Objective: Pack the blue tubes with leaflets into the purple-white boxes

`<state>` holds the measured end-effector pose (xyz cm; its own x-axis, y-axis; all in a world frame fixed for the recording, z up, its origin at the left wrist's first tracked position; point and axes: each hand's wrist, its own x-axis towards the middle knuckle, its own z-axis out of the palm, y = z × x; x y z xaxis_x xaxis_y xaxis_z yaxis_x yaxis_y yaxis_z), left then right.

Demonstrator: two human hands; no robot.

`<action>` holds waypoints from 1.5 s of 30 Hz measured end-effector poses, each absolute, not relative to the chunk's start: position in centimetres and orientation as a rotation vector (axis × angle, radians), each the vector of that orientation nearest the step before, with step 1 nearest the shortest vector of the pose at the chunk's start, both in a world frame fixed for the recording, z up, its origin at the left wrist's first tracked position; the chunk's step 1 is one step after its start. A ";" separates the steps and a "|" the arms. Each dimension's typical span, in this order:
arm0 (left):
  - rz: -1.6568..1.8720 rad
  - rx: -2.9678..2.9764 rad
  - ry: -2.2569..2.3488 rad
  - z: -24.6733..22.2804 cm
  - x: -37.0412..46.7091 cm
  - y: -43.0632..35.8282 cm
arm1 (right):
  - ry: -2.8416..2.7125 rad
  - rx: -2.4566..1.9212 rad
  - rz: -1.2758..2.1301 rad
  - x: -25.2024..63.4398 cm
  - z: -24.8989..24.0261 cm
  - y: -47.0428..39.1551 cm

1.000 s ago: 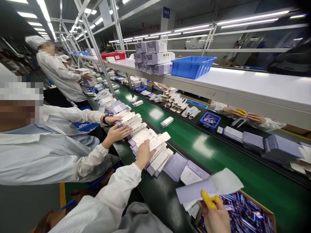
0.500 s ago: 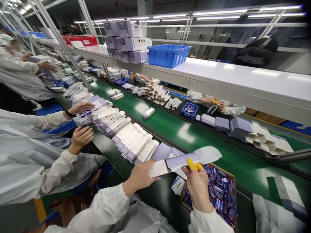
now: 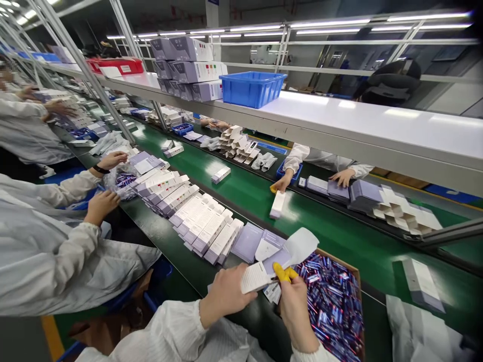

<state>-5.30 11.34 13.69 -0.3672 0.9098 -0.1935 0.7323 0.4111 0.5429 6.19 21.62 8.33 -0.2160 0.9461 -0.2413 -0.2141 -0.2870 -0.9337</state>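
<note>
A small white carton [image 3: 253,278] with printed lines is gripped in my left hand [image 3: 226,294], thumb below and fingers over the top. My right hand [image 3: 295,307], with yellow covers on its fingertips, pinches a lavender booklet [image 3: 272,261] at the carton's right end. A translucent white pouch [image 3: 304,246] sticks out past the booklet. How far either one reaches into the carton is hidden by my fingers. Just right of my right hand stands a cardboard box [image 3: 361,296] full of small blue-purple wrapped batteries [image 3: 328,301].
Rows of cartons [image 3: 204,221] and lavender booklets [image 3: 247,241] lie beyond my hands. A green conveyor belt [image 3: 245,201] carries loose cartons. Across it, a co-worker's hand [image 3: 283,183] holds a carton [image 3: 278,203]. Another co-worker sits at left. A shelf [image 3: 339,120] overhangs the belt.
My right hand has moved left and down toward the carton, and less of the lavender booklet shows. The co-worker across has reached over the belt with a carton.
</note>
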 end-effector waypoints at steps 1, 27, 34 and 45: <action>0.486 1.391 2.227 13.5 -4.9 11.4 | -0.963 -1.120 1.684 6.3 8.2 21.5; 0.300 1.435 2.317 11.7 -2.4 11.5 | -0.855 -1.160 1.740 8.2 8.6 22.0; 0.290 1.480 2.250 10.8 -2.0 10.9 | -1.214 -1.050 1.866 10.1 7.2 22.7; 0.436 1.410 2.182 10.4 -0.8 11.5 | -1.281 -0.970 1.761 10.7 6.3 22.4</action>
